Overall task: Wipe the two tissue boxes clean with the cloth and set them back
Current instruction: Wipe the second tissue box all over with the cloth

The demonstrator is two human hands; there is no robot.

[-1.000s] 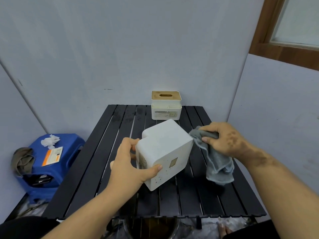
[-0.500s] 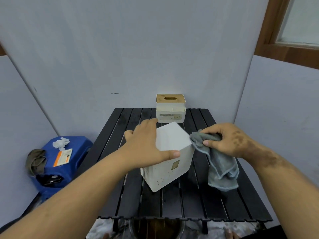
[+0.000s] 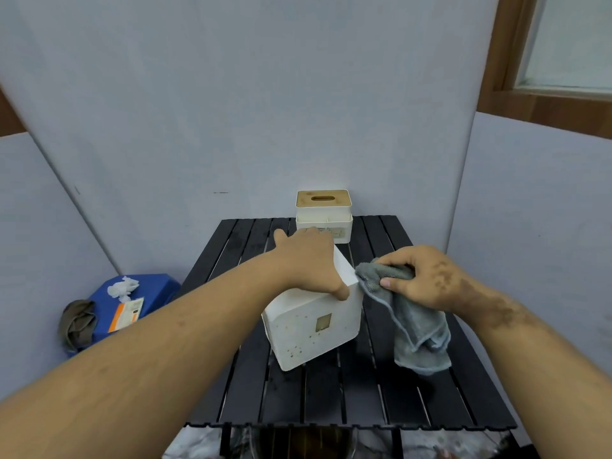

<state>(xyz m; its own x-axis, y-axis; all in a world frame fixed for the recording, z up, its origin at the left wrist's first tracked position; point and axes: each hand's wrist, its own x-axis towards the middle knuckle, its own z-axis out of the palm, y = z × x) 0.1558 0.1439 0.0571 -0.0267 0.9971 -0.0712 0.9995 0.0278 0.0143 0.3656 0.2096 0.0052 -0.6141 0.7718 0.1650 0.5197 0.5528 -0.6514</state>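
Box [image 3: 311,329] under left hand [image 3: 308,263] (cloth [image 3: 417,332] beside)

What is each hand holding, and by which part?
The right hand grips the grey cloth by its bunched upper end, the rest hanging. The left hand holds the white tissue box across its top, thumb on the near edge.

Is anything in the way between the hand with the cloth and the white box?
No, nothing visible. The right hand holds the grey cloth right against the upper right edge of the white tissue box. The left hand holds the box from above, thumb on the near face, not blocking the cloth.
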